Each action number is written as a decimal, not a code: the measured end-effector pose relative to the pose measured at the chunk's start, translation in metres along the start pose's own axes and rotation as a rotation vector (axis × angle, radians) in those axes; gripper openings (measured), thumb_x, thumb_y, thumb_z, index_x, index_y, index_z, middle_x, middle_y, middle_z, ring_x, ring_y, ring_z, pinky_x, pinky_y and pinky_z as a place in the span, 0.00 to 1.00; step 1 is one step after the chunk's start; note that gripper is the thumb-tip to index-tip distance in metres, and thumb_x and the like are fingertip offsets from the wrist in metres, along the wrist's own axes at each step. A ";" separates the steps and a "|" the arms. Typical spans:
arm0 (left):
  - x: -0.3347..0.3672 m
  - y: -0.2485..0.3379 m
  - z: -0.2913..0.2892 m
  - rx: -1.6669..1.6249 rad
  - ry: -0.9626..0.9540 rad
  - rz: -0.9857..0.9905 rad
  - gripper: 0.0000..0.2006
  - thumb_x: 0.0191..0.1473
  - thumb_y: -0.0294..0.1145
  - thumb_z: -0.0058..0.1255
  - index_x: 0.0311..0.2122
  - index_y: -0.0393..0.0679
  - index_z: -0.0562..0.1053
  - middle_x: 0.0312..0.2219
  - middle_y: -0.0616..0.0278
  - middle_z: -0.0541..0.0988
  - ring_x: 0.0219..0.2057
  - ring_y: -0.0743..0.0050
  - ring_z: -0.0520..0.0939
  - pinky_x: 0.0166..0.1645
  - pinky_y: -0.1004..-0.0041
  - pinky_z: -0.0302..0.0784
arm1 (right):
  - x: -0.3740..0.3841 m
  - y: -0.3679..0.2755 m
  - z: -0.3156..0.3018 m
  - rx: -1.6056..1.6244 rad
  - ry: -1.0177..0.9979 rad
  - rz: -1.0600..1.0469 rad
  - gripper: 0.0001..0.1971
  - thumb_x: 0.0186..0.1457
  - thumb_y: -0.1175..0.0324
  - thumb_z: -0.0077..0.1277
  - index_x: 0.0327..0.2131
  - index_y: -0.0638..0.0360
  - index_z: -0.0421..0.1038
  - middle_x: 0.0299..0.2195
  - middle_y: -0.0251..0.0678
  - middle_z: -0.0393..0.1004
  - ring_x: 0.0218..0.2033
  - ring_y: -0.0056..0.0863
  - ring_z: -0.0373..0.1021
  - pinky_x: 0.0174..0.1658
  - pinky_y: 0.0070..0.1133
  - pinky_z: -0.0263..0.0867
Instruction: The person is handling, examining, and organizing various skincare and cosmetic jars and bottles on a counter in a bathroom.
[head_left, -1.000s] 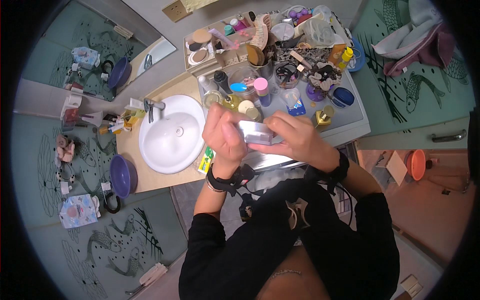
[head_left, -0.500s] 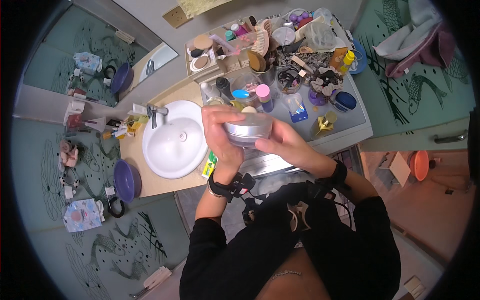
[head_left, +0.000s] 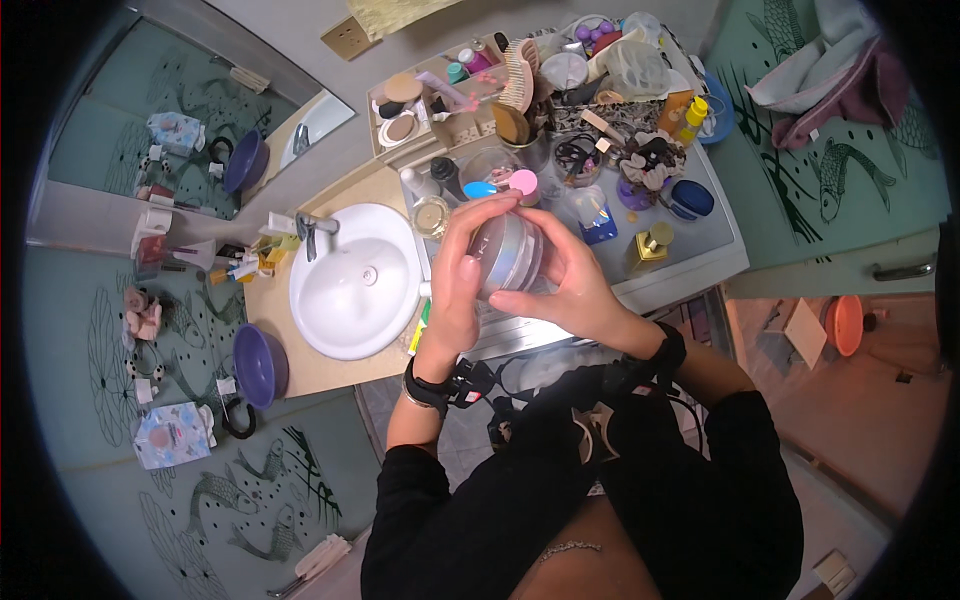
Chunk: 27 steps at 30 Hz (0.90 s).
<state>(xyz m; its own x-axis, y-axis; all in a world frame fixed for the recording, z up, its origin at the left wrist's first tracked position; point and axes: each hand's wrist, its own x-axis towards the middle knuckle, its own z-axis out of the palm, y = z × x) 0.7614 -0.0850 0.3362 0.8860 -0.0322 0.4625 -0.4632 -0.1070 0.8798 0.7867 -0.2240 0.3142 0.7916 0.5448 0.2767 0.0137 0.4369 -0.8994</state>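
Note:
Between my two hands is a round, clear-and-silvery cosmetic jar, tipped onto its side above the front edge of the counter. My left hand wraps its left side, fingers reaching over the top. On the other side my right hand grips it, with the thumb along the lower rim. Just beyond the fingers stand a pink-capped bottle and a small round glass jar. A gold-capped bottle stands to the right of my right hand.
A white sink with a chrome tap lies left of my hands. Hairbrushes stand in a cup behind them, near a cream organizer box. Dark scrunchies and a blue jar are at right. A purple basin sits beyond the sink.
The jar has turned from nearly level to tipped on its side. My left fingers have shifted up around it, and my right hand has moved slightly left with the jar.

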 end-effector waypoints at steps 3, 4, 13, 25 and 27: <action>-0.002 -0.005 0.000 0.080 -0.044 0.027 0.23 0.54 0.45 0.29 0.46 0.35 0.62 0.45 0.50 0.66 0.49 0.59 0.65 0.54 0.65 0.55 | -0.002 0.003 -0.001 -0.213 0.020 -0.108 0.39 0.39 0.65 0.60 0.52 0.66 0.49 0.47 0.45 0.58 0.47 0.31 0.62 0.48 0.24 0.60; -0.002 -0.006 0.002 0.073 -0.029 0.030 0.23 0.55 0.45 0.29 0.46 0.35 0.62 0.45 0.50 0.66 0.49 0.59 0.65 0.54 0.65 0.55 | -0.004 0.003 -0.001 -0.211 0.022 -0.106 0.39 0.39 0.65 0.60 0.52 0.66 0.49 0.47 0.45 0.58 0.47 0.31 0.62 0.48 0.24 0.60; 0.004 -0.004 0.025 -0.019 0.046 0.014 0.23 0.55 0.45 0.32 0.48 0.36 0.58 0.45 0.49 0.63 0.48 0.60 0.64 0.55 0.64 0.54 | 0.003 0.002 -0.008 -0.653 0.032 -0.306 0.32 0.53 0.56 0.42 0.51 0.71 0.44 0.48 0.57 0.51 0.49 0.49 0.55 0.49 0.32 0.54; 0.031 -0.004 0.003 0.367 -0.204 0.212 0.18 0.49 0.38 0.39 0.43 0.37 0.64 0.41 0.49 0.67 0.51 0.51 0.64 0.58 0.52 0.47 | 0.023 -0.011 -0.011 0.498 -0.027 0.511 0.32 0.52 0.36 0.18 0.36 0.55 0.60 0.20 0.32 0.65 0.11 0.21 0.59 0.12 0.16 0.53; 0.028 -0.006 0.001 0.541 -0.215 0.211 0.20 0.49 0.39 0.40 0.46 0.40 0.65 0.43 0.50 0.66 0.52 0.51 0.63 0.58 0.52 0.46 | 0.024 -0.008 -0.014 0.522 -0.025 0.542 0.32 0.52 0.36 0.18 0.36 0.56 0.60 0.20 0.32 0.65 0.11 0.22 0.60 0.12 0.17 0.54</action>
<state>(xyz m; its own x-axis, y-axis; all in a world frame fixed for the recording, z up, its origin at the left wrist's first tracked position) 0.7887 -0.0861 0.3436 0.7870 -0.3009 0.5386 -0.6024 -0.5632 0.5656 0.8136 -0.2244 0.3235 0.5908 0.7936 -0.1457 -0.6703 0.3823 -0.6360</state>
